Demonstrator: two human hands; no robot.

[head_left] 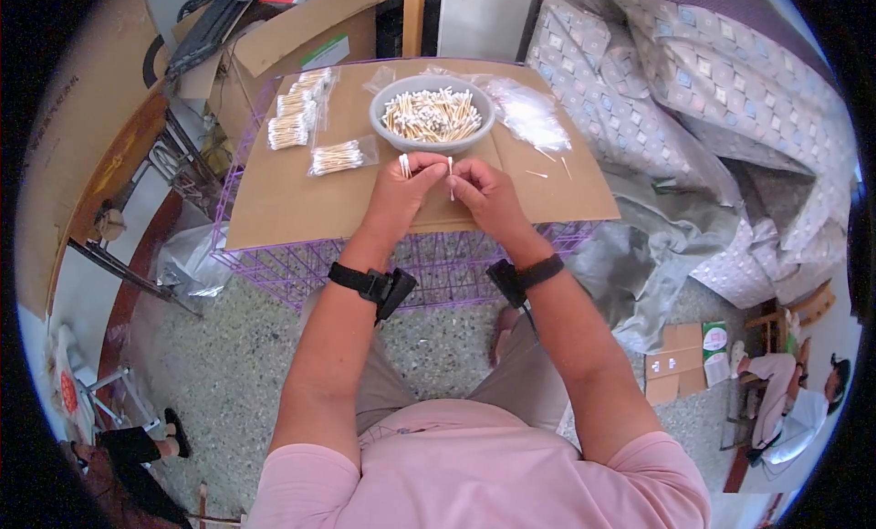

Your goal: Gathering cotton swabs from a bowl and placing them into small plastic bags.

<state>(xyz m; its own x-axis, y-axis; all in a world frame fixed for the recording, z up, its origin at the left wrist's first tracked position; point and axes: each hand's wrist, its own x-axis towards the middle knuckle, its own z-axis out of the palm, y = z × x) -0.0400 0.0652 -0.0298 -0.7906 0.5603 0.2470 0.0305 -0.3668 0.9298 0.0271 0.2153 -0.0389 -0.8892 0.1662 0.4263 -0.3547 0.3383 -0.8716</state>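
My left hand [401, 191] is closed around a few cotton swabs [405, 167] whose white tips stick up by the fingers. Between the fingertips of my right hand [488, 196], one upright cotton swab [451, 184] is pinched, with both hands almost touching. Just beyond them a grey bowl [431, 146] holds a heap of loose swabs [429, 115]. A small clear bag of swabs [336, 157] lies left of the bowl, and several more filled bags [297, 114] are lined up behind it. Right of the bowl sits a pile of clear plastic bags [529, 116].
A cardboard sheet [292, 205] tops a purple wire cage [301, 269]. Stray swabs [537, 174] lie on its right side. Patterned padded fabric [693, 91] is heaped at right, and an open carton [301, 36] stands behind left. Other people appear at lower left [137, 460] and right [789, 401].
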